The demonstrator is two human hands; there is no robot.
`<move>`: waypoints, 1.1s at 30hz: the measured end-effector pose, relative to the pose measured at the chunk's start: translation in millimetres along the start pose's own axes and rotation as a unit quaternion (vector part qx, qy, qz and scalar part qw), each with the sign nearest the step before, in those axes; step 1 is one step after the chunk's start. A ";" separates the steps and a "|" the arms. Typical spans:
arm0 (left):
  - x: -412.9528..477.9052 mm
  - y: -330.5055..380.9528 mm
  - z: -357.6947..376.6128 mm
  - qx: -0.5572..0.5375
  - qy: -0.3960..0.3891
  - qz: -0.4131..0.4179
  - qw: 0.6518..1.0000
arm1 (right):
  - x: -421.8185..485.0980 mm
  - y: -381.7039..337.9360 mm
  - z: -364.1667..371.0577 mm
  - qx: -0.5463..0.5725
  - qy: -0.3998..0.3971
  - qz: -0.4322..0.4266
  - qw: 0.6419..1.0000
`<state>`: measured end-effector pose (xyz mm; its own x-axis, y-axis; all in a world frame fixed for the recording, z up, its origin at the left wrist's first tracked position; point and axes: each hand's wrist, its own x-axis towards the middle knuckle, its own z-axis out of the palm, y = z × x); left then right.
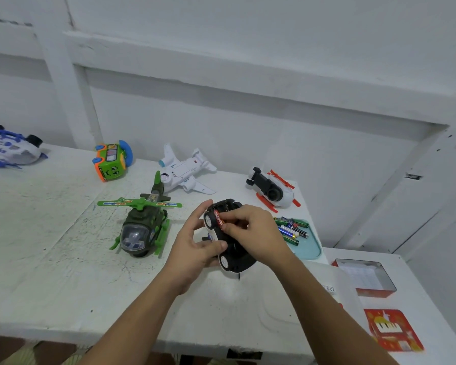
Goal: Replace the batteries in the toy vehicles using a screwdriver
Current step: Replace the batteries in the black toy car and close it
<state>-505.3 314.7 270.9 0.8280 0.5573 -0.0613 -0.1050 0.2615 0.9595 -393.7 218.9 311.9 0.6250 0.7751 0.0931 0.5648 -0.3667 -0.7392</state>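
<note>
Black-white toy car (231, 250) upturned, white-hubbed wheels showing. Left hand (195, 248) grips its side; right hand (256, 233) pinches one red battery (219, 221). Five other toys (140, 227); one teal tray (311, 248).

**Where everything sits**

The car (234, 256) is in the middle of the table (63, 259). The left hand (198, 248) is on its left side and the right hand (256, 233) is on top, by a battery (219, 219). A helicopter (140, 230) stands just left. Behind lies a plane (184, 172), with a bus (111, 162) left of that. Right of the car is a tray (312, 248) with batteries (291, 229) in it, then a box (366, 277) with a lid (392, 330) in front of it.
</note>
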 end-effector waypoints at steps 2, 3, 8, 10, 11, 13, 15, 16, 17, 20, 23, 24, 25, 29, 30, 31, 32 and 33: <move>0.8 1.2 1.8 -0.002 -0.005 0.003 1.000 | 1.6 1.7 -0.5 0.000 0.003 -0.006 1.000; 1.5 1.4 2.8 -0.003 -0.006 0.004 1.000 | 2.7 2.6 -0.2 0.001 0.007 -0.007 1.000; 7.3 1.2 4.5 -0.009 -0.011 0.000 1.000 | 6.7 8.0 0.3 -0.006 0.019 -0.006 1.000; 9.5 -0.5 5.0 -0.015 -0.007 -0.009 1.000 | 9.2 12.8 -2.7 0.027 0.014 0.008 1.000; 12.3 -2.0 6.6 -0.018 -0.004 -0.013 1.000 | 11.3 16.7 -6.8 0.071 0.010 0.023 0.997; 16.1 -5.0 8.5 -0.022 0.007 -0.021 1.000 | 14.2 24.6 -16.3 0.179 0.001 0.051 0.983; 18.6 -7.7 9.4 -0.030 0.013 -0.024 0.999 | 17.3 36.4 -28.9 0.226 0.017 0.066 0.972; 19.0 -8.4 9.6 -0.034 0.014 -0.026 0.999 | 18.7 43.5 -36.2 0.240 0.031 0.076 0.967; 19.7 -9.1 9.4 -0.037 0.015 -0.029 0.999 | 20.4 51.6 -43.9 0.245 0.043 0.094 0.964; 24.0 -10.8 9.7 -0.042 0.016 -0.038 0.998 | 28.2 81.6 -62.3 0.125 0.069 0.157 0.977; 27.9 -12.4 10.6 -0.047 0.014 -0.043 0.998 | 33.5 105.8 -69.1 -0.094 0.072 0.171 0.978; 28.7 -13.1 11.1 -0.047 0.013 -0.044 0.998 | 34.3 109.9 -68.6 -0.120 0.062 0.169 0.976; 29.6 -13.6 11.9 -0.047 0.013 -0.043 0.998 | 35.2 113.2 -67.2 -0.136 0.049 0.166 0.975; 31.9 -13.5 15.1 -0.040 0.013 -0.042 0.998 | 38.3 118.9 -60.1 -0.183 0.021 0.167 0.969; 32.2 -13.4 15.5 -0.039 0.013 -0.042 0.998 | 38.4 119.3 -59.1 -0.187 0.019 0.171 0.967; 32.4 -13.4 15.7 -0.040 0.012 -0.041 0.998 | 38.4 119.7 -59.1 -0.190 0.017 0.172 0.967; 32.6 -13.4 15.6 -0.043 0.011 -0.041 0.998 | 38.5 119.4 -59.9 -0.185 0.017 0.168 0.968; 32.7 -13.1 15.7 -0.046 0.010 -0.041 0.998 | 38.6 118.6 -60.8 -0.168 0.023 0.162 0.972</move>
<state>-468.2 317.1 260.7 0.8251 0.5462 -0.1446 -0.0881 0.3771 0.9220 -269.8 174.0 268.4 0.8185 0.5698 -0.0741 0.4730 -0.7414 -0.4760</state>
